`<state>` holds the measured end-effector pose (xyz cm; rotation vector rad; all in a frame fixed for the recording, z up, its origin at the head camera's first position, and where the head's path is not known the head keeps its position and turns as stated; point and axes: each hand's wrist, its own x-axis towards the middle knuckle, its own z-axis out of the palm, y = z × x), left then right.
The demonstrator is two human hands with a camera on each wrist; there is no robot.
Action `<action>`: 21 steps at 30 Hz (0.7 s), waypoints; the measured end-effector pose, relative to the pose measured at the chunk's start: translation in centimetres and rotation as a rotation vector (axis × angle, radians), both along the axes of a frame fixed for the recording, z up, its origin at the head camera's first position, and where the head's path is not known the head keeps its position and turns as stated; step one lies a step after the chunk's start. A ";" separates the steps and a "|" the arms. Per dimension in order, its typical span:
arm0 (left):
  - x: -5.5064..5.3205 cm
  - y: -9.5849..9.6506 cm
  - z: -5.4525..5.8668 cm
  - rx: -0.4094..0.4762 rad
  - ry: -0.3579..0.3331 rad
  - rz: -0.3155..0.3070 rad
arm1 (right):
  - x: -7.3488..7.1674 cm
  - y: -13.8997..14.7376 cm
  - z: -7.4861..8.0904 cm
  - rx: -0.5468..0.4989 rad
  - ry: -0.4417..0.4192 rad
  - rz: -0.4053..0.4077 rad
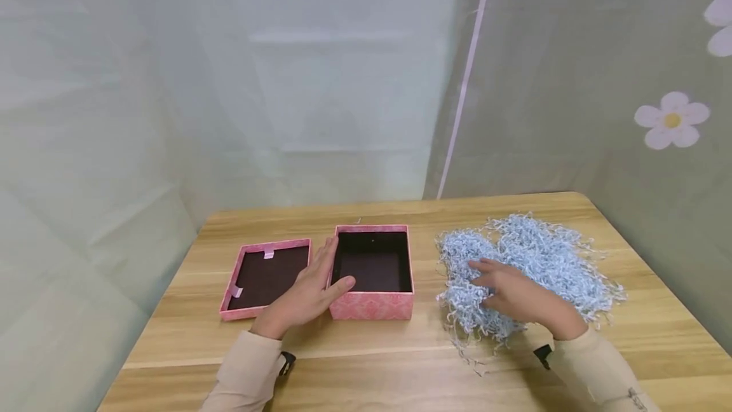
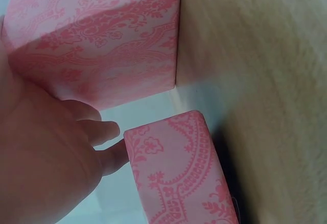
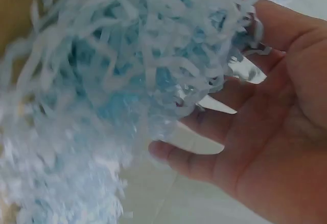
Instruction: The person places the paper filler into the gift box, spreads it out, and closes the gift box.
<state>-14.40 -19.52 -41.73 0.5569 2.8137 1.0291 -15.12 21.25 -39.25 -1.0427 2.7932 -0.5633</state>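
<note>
In the head view a pink patterned box (image 1: 372, 305) with a dark inside stands uncovered at the table's middle. Against its left side rests my left hand (image 1: 305, 296), fingers straight and thumb spread by the near left corner. The left wrist view shows this hand (image 2: 48, 147) between the box (image 2: 102, 45) and the lid (image 2: 176, 170). Farther right, my right hand (image 1: 515, 291) reaches into a heap of light blue shredded paper (image 1: 543, 253). In the right wrist view its fingers (image 3: 196, 165) are spread against the shreds (image 3: 122, 75), which hide some fingertips.
The pink lid (image 1: 269, 275) lies inside-up left of the box, with two small ribbon tabs. Loose shreds (image 1: 471, 361) trail from the heap onto the wooden table (image 1: 366, 367). A pale curtain (image 1: 343, 81) hangs behind the table.
</note>
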 end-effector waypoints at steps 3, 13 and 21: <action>-0.2 0.3 -0.1 -0.001 -0.008 0.002 | -0.5 1.3 0.9 -0.138 -0.094 -0.067; -1.1 1.0 0.1 0.026 -0.020 -0.020 | -1.0 4.7 3.3 -0.376 -0.048 -0.292; -1.2 0.9 0.1 0.021 -0.035 -0.014 | -2.0 4.6 4.8 -0.547 -0.037 -0.440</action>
